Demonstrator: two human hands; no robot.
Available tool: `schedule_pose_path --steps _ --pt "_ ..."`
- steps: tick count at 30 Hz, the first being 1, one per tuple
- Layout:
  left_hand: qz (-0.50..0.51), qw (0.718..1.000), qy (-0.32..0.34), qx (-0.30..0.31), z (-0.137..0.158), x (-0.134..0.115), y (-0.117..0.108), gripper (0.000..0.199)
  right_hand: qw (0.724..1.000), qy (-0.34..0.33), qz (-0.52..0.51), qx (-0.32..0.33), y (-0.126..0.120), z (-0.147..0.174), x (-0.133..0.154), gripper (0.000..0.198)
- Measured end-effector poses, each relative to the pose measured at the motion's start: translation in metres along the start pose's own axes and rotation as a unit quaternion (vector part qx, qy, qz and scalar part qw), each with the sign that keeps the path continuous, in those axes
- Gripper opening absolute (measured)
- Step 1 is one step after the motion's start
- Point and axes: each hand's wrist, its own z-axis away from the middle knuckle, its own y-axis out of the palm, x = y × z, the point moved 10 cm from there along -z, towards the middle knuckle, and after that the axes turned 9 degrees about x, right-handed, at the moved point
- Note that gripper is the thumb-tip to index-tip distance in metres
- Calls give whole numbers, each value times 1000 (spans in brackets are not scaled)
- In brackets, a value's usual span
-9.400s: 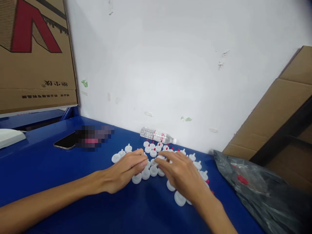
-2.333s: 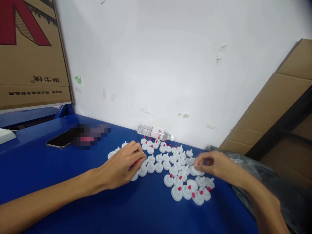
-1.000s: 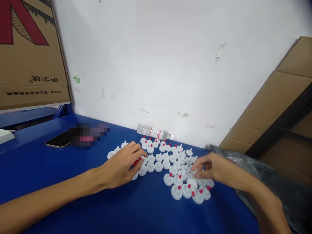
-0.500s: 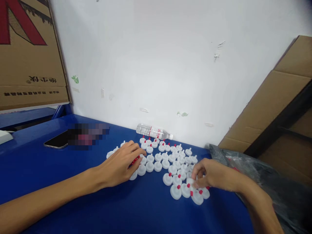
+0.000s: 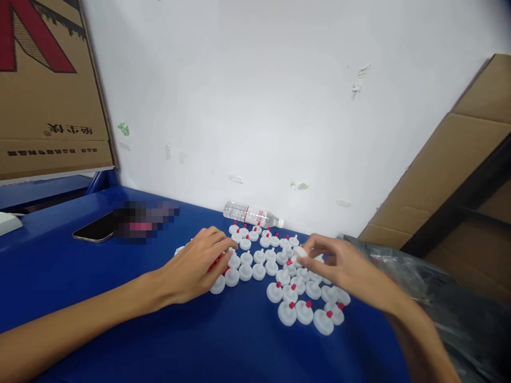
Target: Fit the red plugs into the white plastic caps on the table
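Note:
Many white round plastic caps (image 5: 258,272) with short spouts lie on the blue table; some carry a small red tip. Between the thumb and fingers of my right hand (image 5: 339,260) is one white spouted cap (image 5: 299,255) with a red tip, lifted slightly above the others. My left hand (image 5: 202,260) curls over small red tips (image 5: 217,261), which show between its thumb and index finger. Its palm hides how many there are, and it covers some white caps at the left of the group.
A clear plastic bottle (image 5: 252,214) lies against the white wall behind the caps. Toward the left is a phone (image 5: 93,229), beside a blurred patch. A cardboard box (image 5: 51,106) stands at far left. Dark plastic sheeting (image 5: 423,287) and more cardboard (image 5: 443,138) border the right.
My right hand has moved up and left from the near right caps, carrying a white cap with a red tip. My left hand has stayed almost in place.

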Motion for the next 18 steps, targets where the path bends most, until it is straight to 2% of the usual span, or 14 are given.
schedule_pose_path --steps 6,9,14,16,18 --pt "7 997 74 -19 4 -25 -3 20 993 -108 7 -40 41 -19 51 20" --pt "1 994 102 -33 6 -30 -3 10 987 -147 25 -64 56 -22 65 18" --pt "2 992 109 -69 8 -30 -8 12 986 -128 35 -99 58 -20 66 18" --pt "3 991 113 -75 8 -31 -9 12 986 -128 38 -104 57 -18 67 33" --pt "3 990 118 -78 9 -32 -10 14 980 -156 61 -104 59 -15 74 42"
